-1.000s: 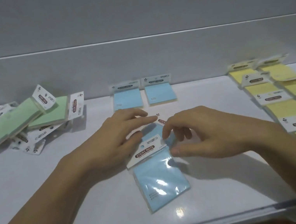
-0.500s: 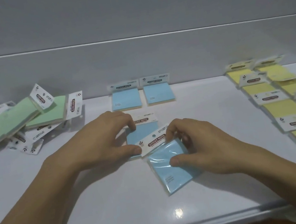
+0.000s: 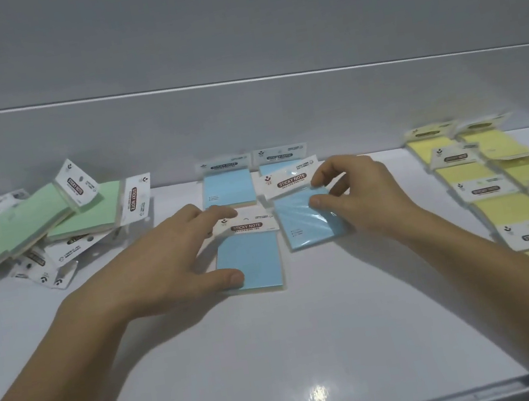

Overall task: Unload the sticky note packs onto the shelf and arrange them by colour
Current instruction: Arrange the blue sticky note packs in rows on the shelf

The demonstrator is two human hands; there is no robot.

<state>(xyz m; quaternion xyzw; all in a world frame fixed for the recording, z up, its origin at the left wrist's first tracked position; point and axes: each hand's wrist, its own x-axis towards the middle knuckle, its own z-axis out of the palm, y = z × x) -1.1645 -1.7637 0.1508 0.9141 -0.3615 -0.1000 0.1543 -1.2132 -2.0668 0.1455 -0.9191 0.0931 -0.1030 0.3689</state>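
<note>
Blue film glints on the tilted blue pack [image 3: 304,218], which the right hand [image 3: 359,195] pinches at its right edge between thumb and forefinger, just below the white header card. This pack covers nearly all of the rear-right blue pack [image 3: 278,156], leaving only that one's header and a sliver of blue in view. The rear-left blue pack [image 3: 226,189] lies uncovered against the back wall [image 3: 243,117]. The left hand [image 3: 175,259] rests on the near blue pack [image 3: 252,261], which lies flat on the white shelf [image 3: 280,353]. Its fingers are nearly straight over the header and its thumb is on the lower left corner, seemingly pressing rather than gripping, and it hides the pack's left edge. The green packs [image 3: 18,229] sit in a loose heap at far left, with several headers poking out from under it, too jumbled to count. The yellow packs [image 3: 500,208] run in overlapping rows at right and are cut off by the frame edge, their print blurred. Half a second ago the two blue packs overlapped mid-shelf, the tilted one lying across the other's lower half. Now they are side by side and close to the rear pair, and the near pack's face is fully exposed. Both hands have reached farther back.
</note>
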